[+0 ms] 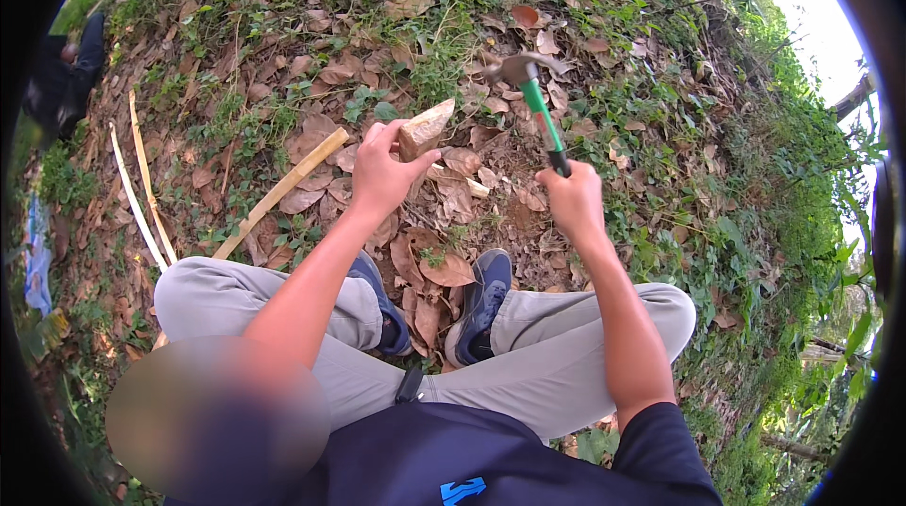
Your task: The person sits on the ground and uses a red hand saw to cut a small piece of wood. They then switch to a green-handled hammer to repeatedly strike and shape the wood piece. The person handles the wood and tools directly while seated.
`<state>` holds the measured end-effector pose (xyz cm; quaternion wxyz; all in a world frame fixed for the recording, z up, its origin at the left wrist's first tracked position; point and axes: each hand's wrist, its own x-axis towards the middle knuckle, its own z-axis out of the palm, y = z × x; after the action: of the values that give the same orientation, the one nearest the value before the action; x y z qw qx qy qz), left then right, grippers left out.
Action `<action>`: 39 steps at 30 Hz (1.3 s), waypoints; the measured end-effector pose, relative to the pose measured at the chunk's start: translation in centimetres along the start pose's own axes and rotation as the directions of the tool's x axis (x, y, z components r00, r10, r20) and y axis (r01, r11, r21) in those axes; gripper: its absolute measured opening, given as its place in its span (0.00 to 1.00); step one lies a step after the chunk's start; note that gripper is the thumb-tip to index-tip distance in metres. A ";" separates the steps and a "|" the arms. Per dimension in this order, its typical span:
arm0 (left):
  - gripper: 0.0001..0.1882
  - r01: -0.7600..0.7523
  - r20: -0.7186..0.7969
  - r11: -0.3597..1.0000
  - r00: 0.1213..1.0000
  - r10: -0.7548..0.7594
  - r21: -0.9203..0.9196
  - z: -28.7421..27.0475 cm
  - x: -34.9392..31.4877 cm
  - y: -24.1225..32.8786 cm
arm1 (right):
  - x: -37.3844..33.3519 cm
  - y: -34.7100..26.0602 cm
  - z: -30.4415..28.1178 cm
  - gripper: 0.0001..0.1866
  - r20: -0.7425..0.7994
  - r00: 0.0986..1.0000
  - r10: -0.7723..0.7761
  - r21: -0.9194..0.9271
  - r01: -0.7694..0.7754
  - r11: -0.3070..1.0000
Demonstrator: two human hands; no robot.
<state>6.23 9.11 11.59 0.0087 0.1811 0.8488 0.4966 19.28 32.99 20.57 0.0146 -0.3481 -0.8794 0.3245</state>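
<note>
My left hand (379,171) grips an angular tan chunk (425,132) between thumb and fingers, with its pointed end up and to the right. Whether the chunk is stone or wood, I cannot tell. My right hand (574,196) is closed round the black grip of a claw hammer (533,102) with a green shaft. The hammer's metal head is raised, to the right of the chunk and apart from it. Below the chunk, a small pale piece of wood (476,188) lies among dry leaves.
A split wooden strip (283,193) and two thinner strips (142,176) lie to the left of my legs. Dry leaves and low green plants cover the sloping ground. A person in dark clothing (71,76) is at the far left, near a blue cloth-like item (38,256).
</note>
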 end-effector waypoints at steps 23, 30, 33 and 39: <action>0.29 -0.055 0.064 0.998 0.996 0.055 0.007 0.5 -0.8 0.9 | 0.3 0.0 -2.5 0.16 -0.144 0.990 -0.012 0.545 0.089 0.834; 0.29 -0.116 0.060 0.993 0.992 0.114 0.033 0.5 -0.4 1.0 | -1.1 -1.3 -2.4 0.14 0.078 0.996 0.046 -0.040 -0.043 0.998; 0.29 -0.119 0.068 0.992 0.991 0.116 0.040 0.5 -0.7 1.0 | -0.8 -1.0 -2.5 0.17 -0.102 0.994 -0.031 0.278 0.059 0.959; 0.28 -0.083 0.036 0.997 0.996 0.083 -0.002 0.6 -0.3 0.8 | 0.3 0.6 -1.6 0.14 0.192 0.976 0.105 0.053 -0.117 0.992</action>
<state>6.88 9.85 11.91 0.0034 0.2252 0.8401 0.4935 19.79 34.38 21.40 -0.0758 -0.3636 -0.8452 0.3844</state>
